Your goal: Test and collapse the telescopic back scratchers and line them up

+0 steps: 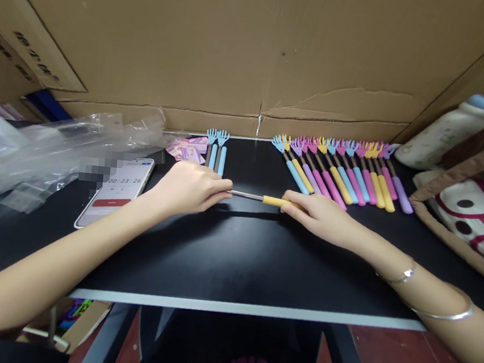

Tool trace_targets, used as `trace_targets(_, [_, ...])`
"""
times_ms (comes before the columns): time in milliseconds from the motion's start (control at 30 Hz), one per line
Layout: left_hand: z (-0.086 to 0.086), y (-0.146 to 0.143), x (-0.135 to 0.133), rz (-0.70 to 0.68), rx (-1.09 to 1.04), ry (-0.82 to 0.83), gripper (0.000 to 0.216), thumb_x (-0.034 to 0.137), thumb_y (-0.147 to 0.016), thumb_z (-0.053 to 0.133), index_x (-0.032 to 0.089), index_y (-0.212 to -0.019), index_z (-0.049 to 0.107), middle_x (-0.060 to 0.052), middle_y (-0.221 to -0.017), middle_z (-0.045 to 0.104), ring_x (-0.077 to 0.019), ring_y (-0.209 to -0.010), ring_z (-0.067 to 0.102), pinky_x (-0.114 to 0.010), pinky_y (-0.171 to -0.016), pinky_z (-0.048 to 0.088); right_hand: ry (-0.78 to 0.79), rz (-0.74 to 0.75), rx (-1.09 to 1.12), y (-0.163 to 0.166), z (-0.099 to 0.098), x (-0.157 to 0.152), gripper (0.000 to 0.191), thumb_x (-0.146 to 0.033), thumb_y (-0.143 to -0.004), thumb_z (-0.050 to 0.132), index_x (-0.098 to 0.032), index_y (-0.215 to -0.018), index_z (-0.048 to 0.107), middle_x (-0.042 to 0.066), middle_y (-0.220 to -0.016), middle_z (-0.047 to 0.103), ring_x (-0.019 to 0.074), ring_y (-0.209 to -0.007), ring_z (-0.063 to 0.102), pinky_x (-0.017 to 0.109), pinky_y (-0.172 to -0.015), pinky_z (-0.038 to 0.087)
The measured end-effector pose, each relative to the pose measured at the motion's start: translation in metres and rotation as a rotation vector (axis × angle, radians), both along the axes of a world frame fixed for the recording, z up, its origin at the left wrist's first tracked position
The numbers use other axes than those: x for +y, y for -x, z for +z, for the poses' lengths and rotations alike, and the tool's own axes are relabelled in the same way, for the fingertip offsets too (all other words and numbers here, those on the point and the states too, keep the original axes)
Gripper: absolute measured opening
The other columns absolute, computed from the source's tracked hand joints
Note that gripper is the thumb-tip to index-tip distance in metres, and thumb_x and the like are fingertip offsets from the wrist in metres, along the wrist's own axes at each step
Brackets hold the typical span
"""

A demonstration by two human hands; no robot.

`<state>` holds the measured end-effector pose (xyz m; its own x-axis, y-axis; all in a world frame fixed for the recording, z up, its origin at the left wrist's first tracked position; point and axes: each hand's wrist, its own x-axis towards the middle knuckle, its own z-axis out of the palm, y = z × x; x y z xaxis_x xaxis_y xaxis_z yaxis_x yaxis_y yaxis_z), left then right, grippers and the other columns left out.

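Note:
A back scratcher with a yellow handle (272, 201) and a metal rod is held level above the black table (234, 260). My left hand (194, 187) is closed around its left end, so the head there is hidden. The handle's right end is pinched by my right hand (318, 214). Beyond my left hand lie two blue back scratchers (222, 155), side by side with heads toward the cardboard. Past my right hand, a row of several back scratchers (356, 175) in blue, yellow, purple and pink lies with handles toward me.
A phone (119, 189) showing a running timer lies left of my left hand, beside crumpled clear plastic bags (70, 142). Small pink printed packets (187, 149) rest near the cardboard wall (237, 50). At right are a bottle (439, 132) and a patterned bag (474, 209).

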<state>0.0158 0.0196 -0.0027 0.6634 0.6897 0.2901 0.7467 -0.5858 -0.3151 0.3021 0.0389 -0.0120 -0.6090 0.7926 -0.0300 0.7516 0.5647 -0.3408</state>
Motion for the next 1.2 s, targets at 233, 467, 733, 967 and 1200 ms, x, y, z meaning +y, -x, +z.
trace_targets(233, [-0.0001, -0.0016, -0.0011, 0.030, -0.005, 0.056, 0.035, 0.038, -0.097, 0.038, 0.020, -0.077, 0.062, -0.003, -0.068, 0.069, -0.0157, -0.059, 0.062, -0.025, -0.048, 0.021, -0.116, -0.021, 0.026, 0.0031, 0.0030, -0.0044, 0.030, -0.043, -0.092, 0.040, -0.022, -0.074, 0.052, -0.003, -0.057, 0.053, 0.0137, -0.053, 0.049, 0.025, -0.053, 0.028])
trace_targets(467, [0.0002, -0.0032, -0.0017, 0.030, 0.007, 0.065, 0.034, 0.039, -0.095, 0.039, 0.021, -0.078, 0.062, -0.002, -0.067, 0.069, -0.0156, -0.056, 0.060, -0.024, -0.048, 0.022, -0.132, -0.035, 0.017, 0.0030, 0.0027, -0.0042, 0.028, -0.043, -0.090, 0.042, -0.022, -0.074, 0.054, -0.003, -0.055, 0.051, 0.0133, -0.053, 0.047, 0.025, -0.053, 0.027])
trace_targets(733, [0.0021, -0.0039, -0.0025, 0.030, 0.014, 0.064, 0.036, 0.039, -0.096, 0.038, 0.020, -0.076, 0.061, -0.002, -0.067, 0.069, -0.0152, -0.056, 0.061, -0.025, -0.048, 0.020, -0.159, -0.051, 0.009, 0.0039, 0.0047, -0.0064, 0.028, -0.043, -0.089, 0.042, -0.022, -0.073, 0.052, -0.003, -0.056, 0.051, 0.0136, -0.053, 0.047, 0.025, -0.052, 0.026])
trace_targets(967, [0.0015, -0.0024, -0.0019, 0.070, 0.051, 0.079, 0.039, 0.043, -0.099, 0.035, 0.021, -0.077, 0.058, -0.002, -0.066, 0.068, -0.0170, -0.057, 0.062, -0.026, -0.048, 0.019, -0.248, -0.001, -0.032, 0.0023, 0.0026, -0.0043, 0.031, -0.043, -0.093, 0.037, -0.022, -0.078, 0.054, -0.002, -0.058, 0.054, 0.0140, -0.053, 0.050, 0.025, -0.052, 0.026])
trace_targets(1200, [0.0046, -0.0070, -0.0031, 0.129, 0.072, 0.137, 0.037, 0.044, -0.098, 0.038, 0.020, -0.079, 0.058, -0.003, -0.070, 0.071, -0.0194, -0.058, 0.063, -0.025, -0.049, 0.019, -0.380, -0.003, -0.104, 0.0004, 0.0006, -0.0051, 0.034, -0.045, -0.096, 0.034, -0.022, -0.082, 0.056, -0.001, -0.058, 0.057, 0.0149, -0.053, 0.052, 0.025, -0.050, 0.023])
